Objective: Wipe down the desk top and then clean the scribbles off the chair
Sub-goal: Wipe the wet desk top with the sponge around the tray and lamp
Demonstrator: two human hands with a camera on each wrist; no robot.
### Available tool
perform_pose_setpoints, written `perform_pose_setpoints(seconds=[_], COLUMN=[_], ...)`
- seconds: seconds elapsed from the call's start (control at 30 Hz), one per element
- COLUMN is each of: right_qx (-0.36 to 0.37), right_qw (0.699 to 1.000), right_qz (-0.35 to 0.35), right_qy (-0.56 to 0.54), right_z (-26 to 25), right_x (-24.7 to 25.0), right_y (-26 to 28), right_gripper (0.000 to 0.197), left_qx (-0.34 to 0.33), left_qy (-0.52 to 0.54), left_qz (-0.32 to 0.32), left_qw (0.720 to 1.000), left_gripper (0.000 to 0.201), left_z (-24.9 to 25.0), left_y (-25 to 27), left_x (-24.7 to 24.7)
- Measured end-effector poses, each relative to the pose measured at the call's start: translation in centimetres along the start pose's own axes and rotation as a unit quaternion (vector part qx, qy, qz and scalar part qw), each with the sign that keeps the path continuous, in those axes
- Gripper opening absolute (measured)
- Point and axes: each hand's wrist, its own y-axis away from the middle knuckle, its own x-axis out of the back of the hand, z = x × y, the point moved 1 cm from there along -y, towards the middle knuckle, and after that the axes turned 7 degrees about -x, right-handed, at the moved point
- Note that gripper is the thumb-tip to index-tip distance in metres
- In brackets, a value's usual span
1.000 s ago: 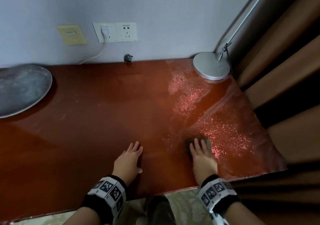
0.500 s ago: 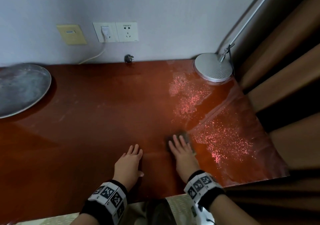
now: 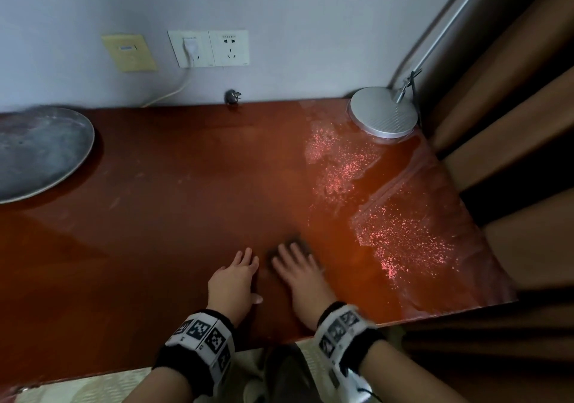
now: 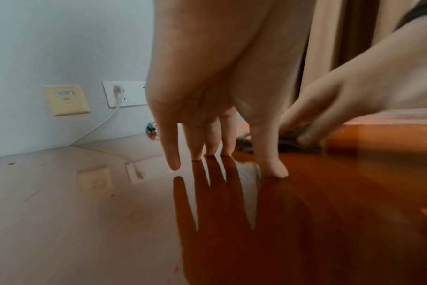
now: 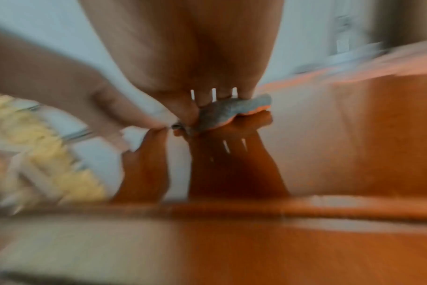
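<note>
A glossy red-brown desk top (image 3: 186,204) fills the head view, with speckled wet patches (image 3: 400,241) toward its right side. My right hand (image 3: 295,260) lies flat with straight fingers on a small dark grey cloth (image 3: 293,241) and presses it to the desk near the front edge. The cloth (image 5: 229,111) shows bunched under the fingers in the blurred right wrist view. My left hand (image 3: 245,263) rests flat on the bare desk just left of the right hand, its fingers (image 4: 171,154) straight and touching the surface. No chair is in view.
A round metal tray (image 3: 40,151) lies at the desk's back left. A silver lamp base (image 3: 383,117) stands at the back right corner, its pole rising by brown curtains (image 3: 512,123). Wall sockets (image 3: 208,48) with a plugged white cable sit above the desk.
My right hand has slid the cloth leftward along the front of the desk, away from the speckled patch, until it lies beside my left hand. The left hand stayed in place.
</note>
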Motion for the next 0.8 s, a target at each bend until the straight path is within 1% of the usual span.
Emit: perform_pose_setpoints(seconds=[0.03, 0.07, 0.1, 0.13, 0.17, 0.23, 0.27, 0.3, 0.33, 0.37, 0.43, 0.47, 0.5, 0.53, 0.57, 0.63, 0.67, 0.7, 0.73, 0.77, 0.8], right_qx=[0.062, 0.101, 0.116, 0.108, 0.075, -0.037, -0.084, -0.104, -0.093, -0.05, 0.079, 0.125, 0.148, 0.149, 0.128, 0.035, -0.013, -0.046, -0.059, -0.048, -0.015], right_qw=[0.998, 0.995, 0.993, 0.993, 0.996, 0.999, 0.996, 0.994, 0.995, 0.999, 0.997, 0.991, 0.988, 0.987, 0.99, 0.999, 1.0, 0.997, 0.996, 0.996, 0.997], right_qz=[-0.011, -0.022, -0.028, -0.03, -0.025, 0.012, 0.03, 0.036, 0.024, 0.006, -0.025, -0.035, -0.042, -0.046, -0.043, -0.014, 0.006, 0.021, 0.026, 0.021, 0.008], right_qy=[0.005, 0.009, 0.021, 0.028, 0.029, 0.01, -0.005, -0.017, -0.019, -0.009, 0.007, 0.018, 0.032, 0.045, 0.044, 0.0, -0.027, -0.051, -0.069, -0.077, -0.069], right_z=[-0.4, 0.2, 1.5, 2.9, 4.2, 5.6, 5.5, 4.6, 3.2, 1.6, -0.8, -1.0, -0.4, 0.7, 1.9, 3.0, 2.9, 2.3, 1.1, -0.4, -2.0], right_x=[-0.5, -0.6, -0.4, 0.1, 0.6, 1.8, 1.9, 1.8, 1.5, 0.9, -0.7, -1.3, -1.6, -1.6, -1.3, -0.1, 0.2, 0.3, 0.3, -0.1, -0.6], right_y=[0.6, 0.8, 0.5, 0.1, -0.4, -1.3, -1.6, -1.6, -1.4, -0.8, 1.1, 1.8, 2.3, 2.4, 2.2, 1.6, 1.1, 0.6, 0.4, 0.3, 0.5], right_gripper=[0.072, 0.069, 0.065, 0.063, 0.062, 0.061, 0.064, 0.069, 0.074, 0.077, 0.076, 0.076, 0.076, 0.073, 0.071, 0.073, 0.075, 0.077, 0.078, 0.079, 0.079], left_qx=[0.002, 0.002, 0.002, 0.002, 0.004, 0.006, 0.007, 0.008, 0.009, 0.009, 0.009, 0.006, 0.0, -0.005, -0.005, 0.012, 0.021, 0.028, 0.035, 0.04, 0.044], left_qy=[-0.001, 0.0, 0.001, 0.0, -0.001, 0.001, 0.003, 0.005, 0.008, 0.009, 0.003, 0.002, 0.003, 0.006, 0.01, 0.025, 0.029, 0.029, 0.03, 0.032, 0.037], left_qz=[-0.001, -0.002, -0.002, -0.001, -0.001, -0.003, -0.001, 0.001, 0.003, 0.002, -0.009, -0.019, -0.032, -0.043, -0.049, -0.056, -0.057, -0.055, -0.055, -0.055, -0.053], left_qw=[1.0, 1.0, 1.0, 1.0, 1.0, 1.0, 1.0, 1.0, 1.0, 1.0, 1.0, 1.0, 0.999, 0.999, 0.999, 0.998, 0.998, 0.998, 0.997, 0.997, 0.997], left_gripper=[0.082, 0.082, 0.081, 0.081, 0.08, 0.08, 0.08, 0.08, 0.079, 0.079, 0.081, 0.085, 0.09, 0.094, 0.098, 0.107, 0.109, 0.11, 0.109, 0.108, 0.106], left_z=[0.0, 0.0, 0.0, 0.0, 0.0, -0.1, -0.1, -0.1, -0.1, -0.1, -0.1, -0.2, -0.4, -0.6, -1.0, -1.8, -2.0, -2.2, -2.3, -2.4, -2.4], left_y=[0.0, 0.0, 0.1, 0.2, 0.3, 0.5, 0.5, 0.5, 0.5, 0.6, 0.7, 0.9, 1.1, 1.5, 2.0, 3.4, 4.2, 4.8, 5.4, 5.9, 6.3], left_x=[0.0, 0.1, 0.1, 0.1, 0.1, -0.1, -0.2, -0.3, -0.4, -0.5, -0.5, -0.4, -0.3, -0.3, -0.2, -0.2, -0.2, -0.2, -0.3, -0.3, -0.4])
